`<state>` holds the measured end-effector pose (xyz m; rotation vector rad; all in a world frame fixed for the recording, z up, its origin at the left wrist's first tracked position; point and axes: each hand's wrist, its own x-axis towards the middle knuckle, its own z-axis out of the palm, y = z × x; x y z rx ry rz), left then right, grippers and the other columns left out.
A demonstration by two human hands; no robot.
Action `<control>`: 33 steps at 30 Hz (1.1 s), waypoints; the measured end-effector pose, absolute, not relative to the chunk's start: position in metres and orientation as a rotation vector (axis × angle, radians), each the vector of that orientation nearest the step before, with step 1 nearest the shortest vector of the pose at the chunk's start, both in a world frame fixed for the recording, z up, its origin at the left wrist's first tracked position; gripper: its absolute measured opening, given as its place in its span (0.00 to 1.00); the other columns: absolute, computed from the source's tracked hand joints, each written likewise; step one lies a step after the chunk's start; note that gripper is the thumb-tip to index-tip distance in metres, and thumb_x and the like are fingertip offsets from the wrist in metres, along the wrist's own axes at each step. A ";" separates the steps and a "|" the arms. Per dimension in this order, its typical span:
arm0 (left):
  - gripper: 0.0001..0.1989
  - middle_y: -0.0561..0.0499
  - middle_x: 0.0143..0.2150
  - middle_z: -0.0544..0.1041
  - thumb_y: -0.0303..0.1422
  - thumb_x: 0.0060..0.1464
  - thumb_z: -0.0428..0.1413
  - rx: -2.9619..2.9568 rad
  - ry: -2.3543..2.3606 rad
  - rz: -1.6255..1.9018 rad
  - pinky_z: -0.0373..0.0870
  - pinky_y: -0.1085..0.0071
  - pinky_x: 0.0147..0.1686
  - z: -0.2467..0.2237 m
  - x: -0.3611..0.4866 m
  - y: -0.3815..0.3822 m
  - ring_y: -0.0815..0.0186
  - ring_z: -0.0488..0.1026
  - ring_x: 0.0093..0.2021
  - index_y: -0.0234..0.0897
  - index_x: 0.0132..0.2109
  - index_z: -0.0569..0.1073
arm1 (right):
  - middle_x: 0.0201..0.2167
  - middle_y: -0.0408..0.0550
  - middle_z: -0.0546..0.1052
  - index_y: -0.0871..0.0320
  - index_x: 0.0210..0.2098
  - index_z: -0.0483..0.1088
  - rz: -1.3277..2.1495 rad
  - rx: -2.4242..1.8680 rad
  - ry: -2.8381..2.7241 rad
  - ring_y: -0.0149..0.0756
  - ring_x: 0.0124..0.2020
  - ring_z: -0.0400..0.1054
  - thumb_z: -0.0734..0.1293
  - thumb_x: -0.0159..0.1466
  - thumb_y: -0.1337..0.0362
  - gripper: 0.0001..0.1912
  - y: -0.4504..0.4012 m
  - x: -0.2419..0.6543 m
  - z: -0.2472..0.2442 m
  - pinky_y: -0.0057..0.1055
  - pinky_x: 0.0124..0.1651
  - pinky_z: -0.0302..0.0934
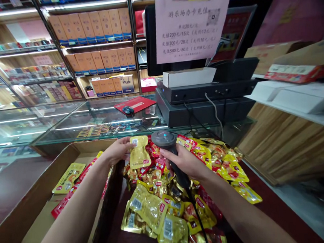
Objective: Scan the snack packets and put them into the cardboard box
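Note:
My left hand (121, 149) pinches a gold snack packet (139, 152) by its left edge, with its back turned up. Closed round the handle of a black barcode scanner (163, 138) is my right hand (181, 159); the scanner head is just right of that packet, and a cable runs down from the handle. Below both hands lies a heap of shiny gold, yellow and red snack packets (159, 188), some with barcodes showing. To the left stands an open cardboard box (44, 207), partly hidden by my left forearm. Inside it are a yellow packet (69, 178) and some red ones.
Behind the heap is a glass counter (99, 119) with a mouse (127, 110) on a red mat (140, 104). A monitor bearing a pink notice (190, 28) and a dark cash drawer (203, 108) stand beyond. White boxes (298, 94) occupy the right; stocked shelves (94, 59) line the back.

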<state>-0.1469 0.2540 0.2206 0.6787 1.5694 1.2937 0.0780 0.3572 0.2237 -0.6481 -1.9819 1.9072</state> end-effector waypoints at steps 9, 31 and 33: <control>0.23 0.45 0.40 0.79 0.26 0.36 0.68 0.553 1.255 1.599 0.75 0.68 0.39 0.194 -0.144 0.267 0.63 0.78 0.37 0.34 0.43 0.72 | 0.17 0.37 0.68 0.56 0.37 0.60 1.987 -0.652 -2.016 0.28 0.13 0.63 0.64 0.61 0.50 0.16 0.346 0.076 0.222 0.25 0.16 0.59; 0.22 0.46 0.32 0.81 0.28 0.30 0.69 0.741 1.397 1.608 0.70 0.73 0.30 0.169 -0.120 0.275 0.62 0.77 0.31 0.32 0.39 0.78 | 0.16 0.36 0.67 0.54 0.43 0.59 1.941 -0.586 -2.110 0.28 0.13 0.61 0.65 0.61 0.49 0.18 0.325 0.071 0.200 0.25 0.16 0.57; 0.23 0.46 0.32 0.81 0.28 0.30 0.69 0.743 1.397 1.599 0.70 0.73 0.29 0.169 -0.120 0.275 0.63 0.77 0.31 0.31 0.40 0.78 | 0.16 0.36 0.67 0.54 0.42 0.59 1.936 -0.597 -2.115 0.27 0.13 0.61 0.64 0.62 0.50 0.17 0.325 0.072 0.201 0.24 0.16 0.57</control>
